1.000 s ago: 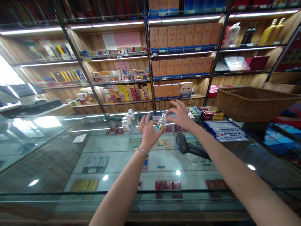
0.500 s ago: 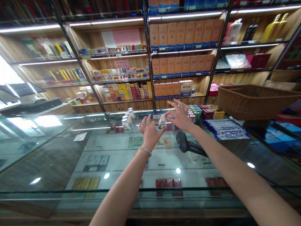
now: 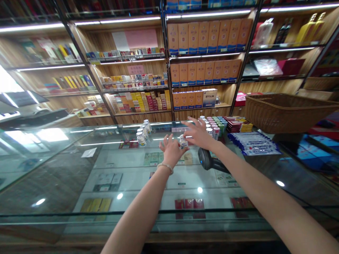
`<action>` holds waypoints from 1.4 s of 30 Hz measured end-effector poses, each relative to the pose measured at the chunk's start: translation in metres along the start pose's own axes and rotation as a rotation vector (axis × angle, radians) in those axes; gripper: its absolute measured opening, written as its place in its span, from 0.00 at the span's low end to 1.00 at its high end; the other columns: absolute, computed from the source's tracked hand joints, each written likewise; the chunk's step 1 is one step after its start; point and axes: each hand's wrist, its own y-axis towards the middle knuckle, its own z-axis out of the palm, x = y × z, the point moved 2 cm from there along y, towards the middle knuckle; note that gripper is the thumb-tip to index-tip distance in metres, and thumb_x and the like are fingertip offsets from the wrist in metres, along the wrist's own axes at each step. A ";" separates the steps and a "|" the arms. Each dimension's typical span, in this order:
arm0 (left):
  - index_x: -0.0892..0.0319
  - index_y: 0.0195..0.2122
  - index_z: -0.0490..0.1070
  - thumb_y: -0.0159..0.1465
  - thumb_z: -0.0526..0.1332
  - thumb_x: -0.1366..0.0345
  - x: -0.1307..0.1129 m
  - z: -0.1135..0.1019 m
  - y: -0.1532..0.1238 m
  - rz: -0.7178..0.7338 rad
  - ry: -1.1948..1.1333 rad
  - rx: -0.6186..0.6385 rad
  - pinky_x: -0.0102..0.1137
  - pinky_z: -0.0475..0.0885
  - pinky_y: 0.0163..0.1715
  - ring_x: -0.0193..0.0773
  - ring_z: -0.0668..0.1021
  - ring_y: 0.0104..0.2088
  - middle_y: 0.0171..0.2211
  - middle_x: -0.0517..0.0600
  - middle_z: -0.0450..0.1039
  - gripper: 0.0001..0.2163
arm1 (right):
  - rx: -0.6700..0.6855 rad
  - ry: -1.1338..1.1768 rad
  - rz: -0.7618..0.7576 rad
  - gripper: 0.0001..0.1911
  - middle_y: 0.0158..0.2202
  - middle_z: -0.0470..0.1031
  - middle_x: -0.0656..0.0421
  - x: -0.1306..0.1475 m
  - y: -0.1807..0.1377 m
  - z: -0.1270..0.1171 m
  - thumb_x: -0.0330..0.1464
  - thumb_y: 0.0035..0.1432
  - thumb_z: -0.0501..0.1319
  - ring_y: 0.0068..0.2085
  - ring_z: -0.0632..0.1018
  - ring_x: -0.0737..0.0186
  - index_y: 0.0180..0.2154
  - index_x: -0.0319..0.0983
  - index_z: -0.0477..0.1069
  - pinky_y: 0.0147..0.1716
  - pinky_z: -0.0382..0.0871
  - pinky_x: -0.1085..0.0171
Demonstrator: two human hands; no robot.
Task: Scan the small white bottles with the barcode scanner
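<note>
Small labelled bottle: you have the small bottle [image 3: 183, 141] just right of the frame's centre, over the glass counter [image 3: 219, 201]; whether its base touches the glass, you cannot tell from here.
Left hand: your left hand [image 3: 171, 151] is narrowed at thumb and forefinger around the bottle's lower part, the other fingers fanned upward.
Right hand: your right hand [image 3: 199, 134] has its fingertips at the bottle's upper right, other fingers raised; contact looks likely, but a firm pinch cannot be told.
Standing bottles: a short row of white-capped bottles [image 3: 141, 138] stands left of centre, well apart from the one you hold.
Barcode scanner: the black scanner [image 3: 205, 158] lies below your right hand, untouched.
Right-side stock: bottle rows [image 3: 215, 127] and blue-and-white packets [image 3: 254, 144] sit right of centre, near the wicker basket [image 3: 286, 118].
Progress: by judgement, you are mid-handling; the bottle is in your grasp, not yet released.
</note>
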 end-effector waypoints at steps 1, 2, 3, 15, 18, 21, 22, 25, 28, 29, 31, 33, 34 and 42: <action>0.55 0.31 0.77 0.53 0.74 0.49 0.000 0.000 0.000 -0.003 0.001 0.005 0.67 0.49 0.66 0.64 0.59 0.70 0.67 0.60 0.65 0.16 | 0.015 0.012 0.010 0.08 0.71 0.62 0.61 -0.001 0.000 -0.001 0.36 0.64 0.63 0.73 0.54 0.44 0.41 0.49 0.81 0.66 0.42 0.37; 0.56 0.31 0.77 0.53 0.74 0.49 0.000 0.000 0.000 -0.006 0.004 0.014 0.67 0.49 0.66 0.65 0.59 0.70 0.67 0.60 0.65 0.16 | 0.029 0.022 0.017 0.08 0.71 0.62 0.61 -0.002 0.000 -0.002 0.35 0.64 0.63 0.72 0.54 0.43 0.41 0.49 0.82 0.66 0.43 0.37; 0.56 0.31 0.77 0.53 0.74 0.49 0.000 -0.001 0.000 -0.010 0.006 0.024 0.67 0.49 0.66 0.65 0.59 0.70 0.67 0.60 0.65 0.17 | 0.042 0.031 0.025 0.09 0.71 0.62 0.62 -0.003 0.000 -0.003 0.35 0.64 0.62 0.72 0.54 0.43 0.41 0.49 0.82 0.66 0.44 0.37; 0.53 0.37 0.81 0.54 0.74 0.50 0.016 -0.010 0.008 0.012 0.017 0.122 0.66 0.49 0.66 0.63 0.57 0.72 0.70 0.60 0.60 0.15 | 0.129 -0.037 0.047 0.20 0.73 0.57 0.59 -0.005 -0.012 -0.017 0.31 0.67 0.57 0.73 0.53 0.41 0.53 0.56 0.79 0.66 0.44 0.34; 0.51 0.38 0.82 0.55 0.74 0.54 0.017 -0.016 0.010 0.048 0.031 0.116 0.65 0.47 0.67 0.61 0.56 0.72 0.70 0.58 0.60 0.12 | 0.136 -0.017 0.070 0.19 0.74 0.56 0.60 -0.006 -0.014 -0.015 0.34 0.69 0.56 0.73 0.53 0.41 0.55 0.58 0.78 0.67 0.44 0.34; 0.50 0.35 0.83 0.56 0.74 0.57 0.016 -0.017 0.009 0.066 0.034 0.119 0.65 0.45 0.68 0.60 0.56 0.72 0.69 0.55 0.63 0.08 | 0.158 0.001 0.082 0.19 0.74 0.54 0.60 -0.006 -0.017 -0.013 0.39 0.70 0.55 0.73 0.52 0.40 0.58 0.59 0.75 0.67 0.43 0.33; 0.50 0.35 0.83 0.56 0.73 0.57 0.016 -0.016 0.009 0.069 0.031 0.117 0.65 0.45 0.68 0.60 0.56 0.72 0.69 0.55 0.64 0.07 | 0.166 0.006 0.086 0.19 0.75 0.54 0.59 -0.006 -0.019 -0.012 0.41 0.71 0.55 0.73 0.52 0.39 0.59 0.59 0.74 0.67 0.43 0.33; 0.50 0.34 0.83 0.57 0.73 0.57 0.015 -0.013 0.009 0.072 0.014 0.098 0.65 0.45 0.68 0.60 0.57 0.72 0.68 0.54 0.66 0.06 | 0.178 0.023 0.113 0.20 0.75 0.52 0.59 -0.007 -0.021 -0.011 0.47 0.72 0.52 0.74 0.51 0.38 0.60 0.60 0.72 0.67 0.41 0.30; 0.49 0.33 0.83 0.57 0.72 0.58 0.013 -0.009 0.010 0.061 0.003 0.073 0.65 0.45 0.68 0.60 0.58 0.72 0.67 0.53 0.67 0.05 | 0.182 0.050 0.130 0.22 0.75 0.52 0.60 -0.011 -0.021 -0.011 0.50 0.72 0.49 0.74 0.51 0.37 0.60 0.61 0.73 0.67 0.40 0.29; 0.49 0.33 0.83 0.58 0.72 0.58 0.012 -0.007 0.011 0.053 0.001 0.067 0.65 0.45 0.68 0.60 0.57 0.72 0.67 0.53 0.68 0.04 | 0.185 0.062 0.134 0.22 0.75 0.52 0.61 -0.013 -0.019 -0.011 0.50 0.72 0.48 0.74 0.51 0.38 0.59 0.61 0.73 0.68 0.40 0.29; 0.49 0.33 0.83 0.58 0.71 0.58 0.009 -0.004 0.014 0.038 -0.004 0.066 0.65 0.45 0.68 0.59 0.57 0.72 0.66 0.52 0.68 0.04 | 0.200 0.092 0.141 0.25 0.75 0.53 0.63 -0.020 -0.014 -0.012 0.51 0.73 0.45 0.74 0.50 0.39 0.58 0.61 0.75 0.69 0.38 0.30; 0.50 0.33 0.83 0.58 0.71 0.58 0.005 -0.001 0.019 0.027 -0.007 0.077 0.64 0.46 0.68 0.59 0.58 0.71 0.66 0.53 0.68 0.04 | 0.228 0.123 0.155 0.28 0.75 0.53 0.65 -0.029 -0.008 -0.013 0.52 0.73 0.41 0.75 0.49 0.41 0.56 0.60 0.77 0.70 0.36 0.31; 0.50 0.33 0.83 0.58 0.71 0.58 0.003 0.001 0.022 0.027 -0.005 0.084 0.64 0.46 0.68 0.59 0.58 0.71 0.66 0.53 0.69 0.04 | 0.244 0.136 0.165 0.29 0.75 0.54 0.65 -0.034 -0.005 -0.013 0.52 0.72 0.40 0.75 0.49 0.42 0.54 0.60 0.78 0.70 0.35 0.32; 0.51 0.34 0.84 0.59 0.71 0.59 -0.015 0.019 0.050 0.124 0.042 0.103 0.64 0.47 0.67 0.59 0.58 0.71 0.66 0.53 0.68 0.05 | 0.319 0.182 0.210 0.34 0.74 0.54 0.65 -0.072 0.011 -0.012 0.53 0.71 0.37 0.75 0.47 0.44 0.49 0.57 0.82 0.70 0.29 0.34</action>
